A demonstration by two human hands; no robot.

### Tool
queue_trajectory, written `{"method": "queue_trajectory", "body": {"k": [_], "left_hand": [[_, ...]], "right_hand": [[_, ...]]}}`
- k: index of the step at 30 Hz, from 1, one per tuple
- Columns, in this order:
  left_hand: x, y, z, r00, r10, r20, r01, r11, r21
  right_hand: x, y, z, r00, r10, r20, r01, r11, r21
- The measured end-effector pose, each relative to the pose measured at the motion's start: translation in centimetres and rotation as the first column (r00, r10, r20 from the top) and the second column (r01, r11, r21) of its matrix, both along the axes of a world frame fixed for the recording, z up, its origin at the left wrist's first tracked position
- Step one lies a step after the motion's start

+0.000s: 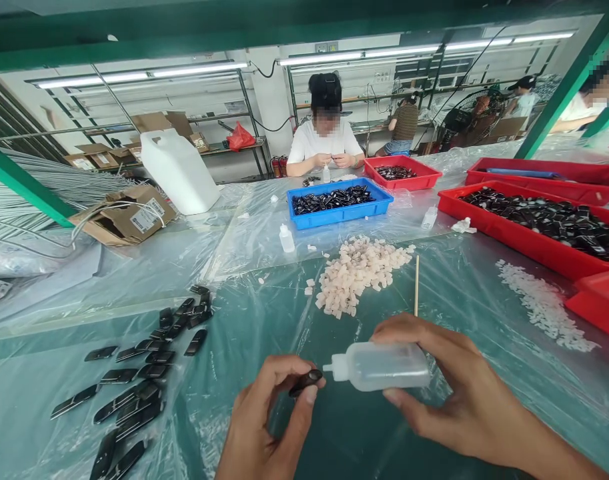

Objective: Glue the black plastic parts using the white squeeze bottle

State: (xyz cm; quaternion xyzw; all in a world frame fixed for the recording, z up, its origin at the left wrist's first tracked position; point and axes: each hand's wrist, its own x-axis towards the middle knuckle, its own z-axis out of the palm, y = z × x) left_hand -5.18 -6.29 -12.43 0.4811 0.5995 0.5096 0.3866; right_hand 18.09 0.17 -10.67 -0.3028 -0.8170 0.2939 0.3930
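Note:
Between the thumb and fingers of my left hand [271, 417] is a small glossy black plastic piece [304, 383]. My right hand [454, 393] grips a translucent squeeze bottle [387, 367], tipped on its side. Its narrow nozzle points left and ends close to the black piece; whether they touch I cannot tell. Beyond my hands lies a pile of small pale pinkish-white pieces [357, 273]. Several longer black pieces [139, 400] are scattered on the plastic-covered table to the left.
A thin wooden stick [417, 285] lies behind the bottle. Farther back are a blue tray [304, 221] of black pieces, a small bottle [287, 239] and a white jug [179, 175]. Red trays [514, 232] and clear bits [544, 307] sit at the right. A person [327, 137] works opposite.

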Motion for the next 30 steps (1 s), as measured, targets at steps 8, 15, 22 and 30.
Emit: {"method": "queue_trajectory", "body": {"k": [8, 15, 22, 30], "left_hand": [[-0.7, 1.4, -0.8, 0.890, -0.130, 0.437, 0.164, 0.986, -0.039], [-0.9, 1.3, -0.1, 0.921, -0.138, 0.364, 0.155, 0.988, -0.017], [-0.9, 1.7, -0.3, 0.941, -0.093, 0.327, 0.075, 0.995, 0.066], [-0.6, 1.2, 0.4, 0.956, -0.085, 0.281, 0.071, 0.996, 0.060]], "right_hand": [[-0.4, 0.8, -0.7, 0.994, -0.043, -0.098, 0.012, 0.954, -0.299], [-0.3, 0.6, -0.3, 0.997, -0.047, -0.061, 0.029, 0.962, -0.273], [-0.6, 0.3, -0.2, 1.000, -0.018, 0.012, 0.019, 0.991, -0.134], [-0.6, 0.0, -0.2, 0.997, 0.069, -0.032, -0.071, 0.996, -0.053]]}}
